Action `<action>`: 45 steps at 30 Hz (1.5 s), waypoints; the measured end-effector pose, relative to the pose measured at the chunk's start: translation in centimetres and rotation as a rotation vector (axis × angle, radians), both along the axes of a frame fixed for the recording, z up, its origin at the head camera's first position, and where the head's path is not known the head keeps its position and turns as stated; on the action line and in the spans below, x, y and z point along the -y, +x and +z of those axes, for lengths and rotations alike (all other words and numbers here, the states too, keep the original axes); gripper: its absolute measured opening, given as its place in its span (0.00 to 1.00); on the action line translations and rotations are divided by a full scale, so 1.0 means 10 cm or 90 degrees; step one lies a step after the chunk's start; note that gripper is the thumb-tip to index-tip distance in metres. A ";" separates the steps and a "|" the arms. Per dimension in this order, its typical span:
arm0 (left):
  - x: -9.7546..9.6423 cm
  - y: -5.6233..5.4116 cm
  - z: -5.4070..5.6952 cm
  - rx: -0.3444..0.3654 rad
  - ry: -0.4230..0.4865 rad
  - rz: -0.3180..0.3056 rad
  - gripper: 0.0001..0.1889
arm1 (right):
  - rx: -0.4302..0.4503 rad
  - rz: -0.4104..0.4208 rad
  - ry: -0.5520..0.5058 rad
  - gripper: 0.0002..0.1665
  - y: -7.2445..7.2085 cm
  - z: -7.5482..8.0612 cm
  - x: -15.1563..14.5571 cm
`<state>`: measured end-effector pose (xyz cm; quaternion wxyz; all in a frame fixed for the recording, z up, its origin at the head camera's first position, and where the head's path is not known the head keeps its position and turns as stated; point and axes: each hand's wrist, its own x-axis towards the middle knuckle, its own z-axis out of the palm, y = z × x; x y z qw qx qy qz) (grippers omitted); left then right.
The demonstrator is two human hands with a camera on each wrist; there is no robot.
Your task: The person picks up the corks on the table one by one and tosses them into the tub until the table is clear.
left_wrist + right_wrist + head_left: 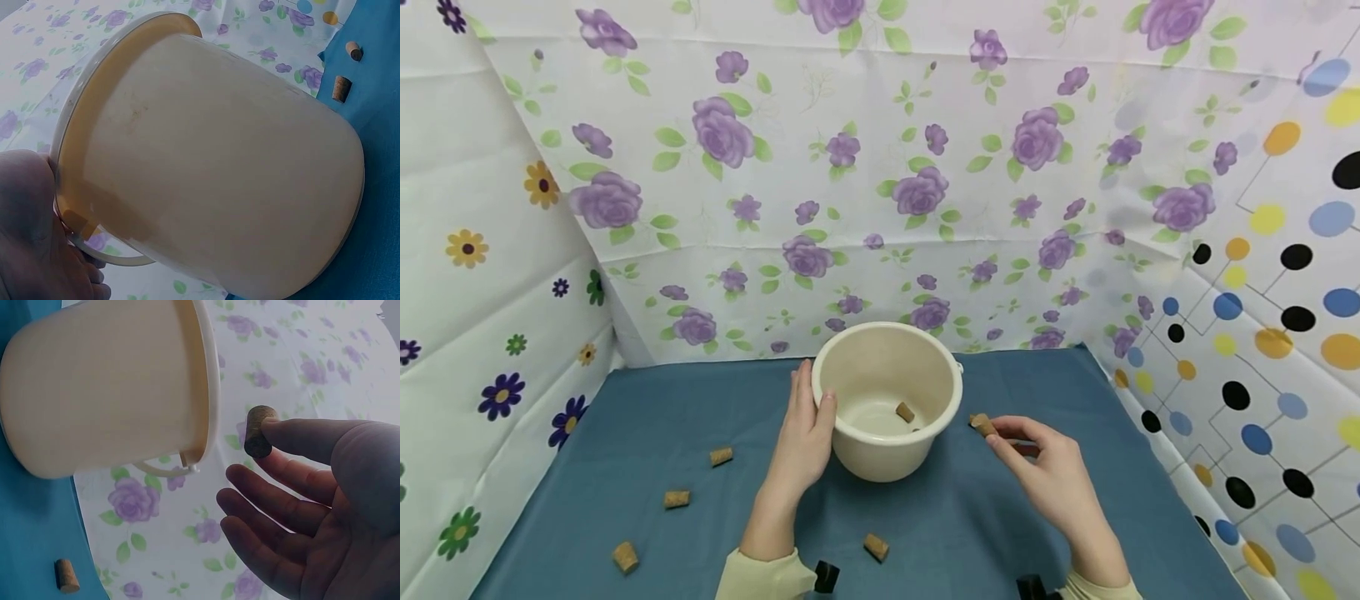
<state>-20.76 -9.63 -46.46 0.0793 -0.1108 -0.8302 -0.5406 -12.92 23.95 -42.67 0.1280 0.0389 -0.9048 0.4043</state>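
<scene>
A cream plastic bucket point(886, 454) stands upright on the blue cloth. My left hand point(805, 433) holds its left side, the thumb over the rim and the fingers along the outer wall; the wrist view shows the hand at the rim beside the bucket's handle point(128, 260). Right of the bucket, my right hand point(1048, 467) pinches a cork point(259, 431) between thumb and index finger, the other fingers spread loosely. Inside the bucket lies a cork point(905, 412), with a sliver of something small beside it, mostly hidden by the front rim.
On the cloth's left part lie several corks point(721, 456), and another cork point(876, 547) lies in front of the bucket. One more cork point(67, 575) sits right of the bucket, mostly hidden behind the held one in the head view. Patterned sheets point(917, 192) wall the back and sides.
</scene>
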 end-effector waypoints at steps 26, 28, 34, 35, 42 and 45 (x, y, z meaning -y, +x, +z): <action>0.00 -0.01 0.00 0.007 -0.009 -0.003 0.37 | -0.044 0.015 -0.055 0.16 -0.12 0.09 0.24; 0.00 -0.01 0.00 0.006 -0.009 -0.003 0.37 | -0.047 0.021 -0.068 0.15 -0.13 0.11 0.27; -0.01 -0.01 0.01 0.006 -0.002 -0.003 0.37 | -0.060 0.047 -0.097 0.14 -0.17 0.15 0.38; -0.01 -0.01 0.01 0.007 -0.002 -0.003 0.37 | -0.061 0.050 -0.101 0.15 -0.18 0.16 0.39; 0.00 0.00 0.01 0.009 -0.008 -0.002 0.38 | -0.062 0.058 -0.124 0.14 -0.20 0.16 0.49; 0.00 0.00 0.01 0.010 -0.009 0.000 0.38 | -0.067 0.061 -0.127 0.14 -0.21 0.16 0.52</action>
